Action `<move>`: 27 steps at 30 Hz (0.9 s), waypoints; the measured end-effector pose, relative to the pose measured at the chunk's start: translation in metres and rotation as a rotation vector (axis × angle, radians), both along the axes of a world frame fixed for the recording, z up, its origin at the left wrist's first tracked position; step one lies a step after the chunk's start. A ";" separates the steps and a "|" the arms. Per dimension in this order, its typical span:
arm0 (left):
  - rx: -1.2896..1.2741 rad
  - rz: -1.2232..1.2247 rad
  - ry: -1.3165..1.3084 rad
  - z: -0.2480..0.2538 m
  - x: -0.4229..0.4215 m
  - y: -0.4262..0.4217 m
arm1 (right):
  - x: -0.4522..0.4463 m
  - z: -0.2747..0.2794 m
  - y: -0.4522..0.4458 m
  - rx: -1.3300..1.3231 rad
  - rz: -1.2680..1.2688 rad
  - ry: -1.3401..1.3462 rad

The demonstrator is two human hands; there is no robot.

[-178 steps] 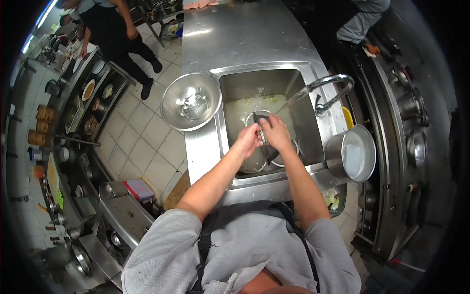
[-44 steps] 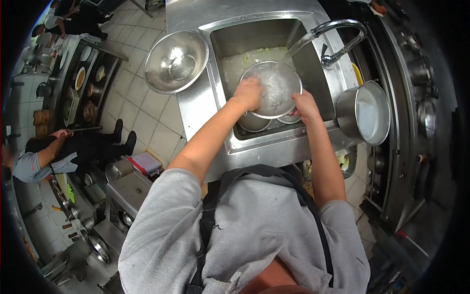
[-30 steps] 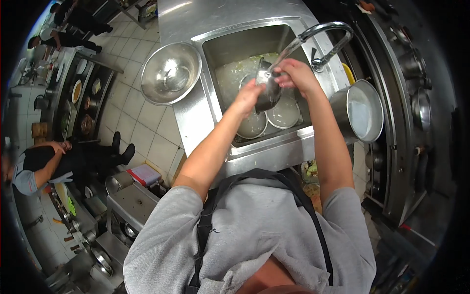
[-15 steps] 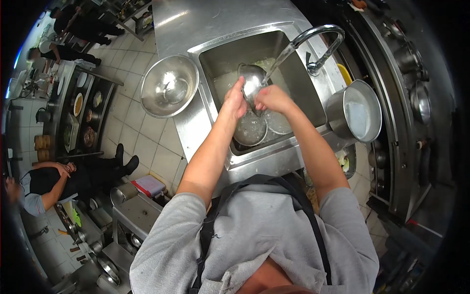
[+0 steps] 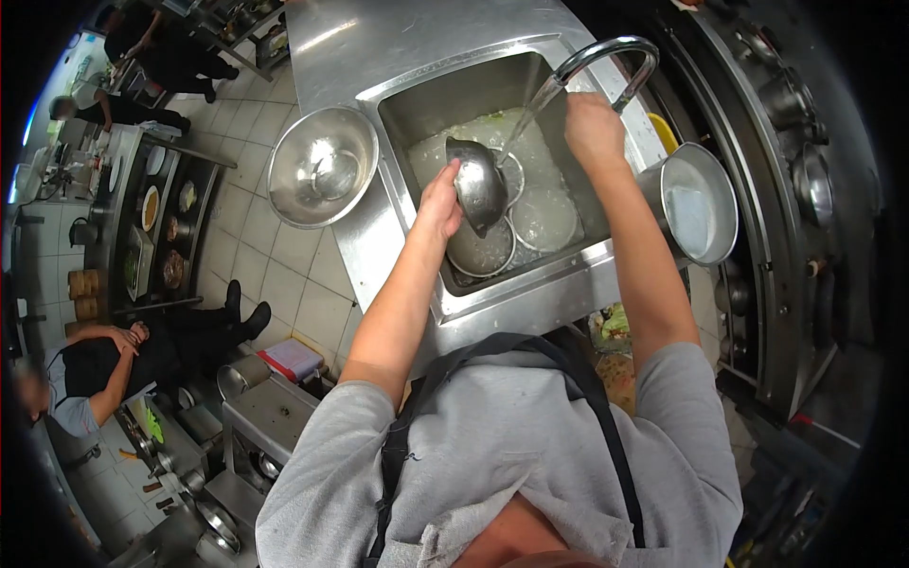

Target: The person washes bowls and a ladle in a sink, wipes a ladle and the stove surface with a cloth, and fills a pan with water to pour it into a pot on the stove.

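A small metal bowl (image 5: 481, 189) hangs tilted over the sink, gripped at its rim by my left hand (image 5: 441, 201). My right hand (image 5: 595, 131) is closed at the base of the curved faucet (image 5: 606, 47), where its handle is hidden behind the fingers. Water runs from the spout into the sink (image 5: 445, 104), falling just beyond the held bowl. Below, several bowls lie in cloudy water, among them a round bowl (image 5: 547, 220) and another bowl (image 5: 481, 251) nearer the front edge.
A wide steel bowl (image 5: 322, 168) sits on the counter left of the sink. To the right stands a deep metal pot (image 5: 699, 204). Under the counter edge is a container of food scraps (image 5: 615, 379). A person (image 5: 104, 364) sits or leans at the left; others work farther back.
My right hand has left the bowl and moved right to the faucet handle. My left hand still holds the bowl, now turned and a little lower.
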State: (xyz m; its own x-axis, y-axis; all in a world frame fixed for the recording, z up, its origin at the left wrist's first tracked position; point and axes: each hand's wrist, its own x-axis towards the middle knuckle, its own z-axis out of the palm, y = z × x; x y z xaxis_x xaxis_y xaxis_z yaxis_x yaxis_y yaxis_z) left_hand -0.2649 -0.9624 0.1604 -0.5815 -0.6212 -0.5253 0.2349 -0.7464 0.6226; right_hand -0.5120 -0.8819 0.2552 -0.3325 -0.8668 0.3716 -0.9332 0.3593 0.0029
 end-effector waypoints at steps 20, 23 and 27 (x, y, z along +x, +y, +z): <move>-0.016 0.140 -0.249 0.024 0.018 0.002 | 0.064 -0.043 0.103 -0.089 0.133 -0.237; -0.005 0.097 -0.216 0.028 0.021 0.004 | 0.060 -0.015 0.090 -0.284 0.144 -0.356; -0.087 0.055 -0.238 0.042 0.024 0.012 | 0.051 -0.003 0.069 -0.351 0.029 -0.033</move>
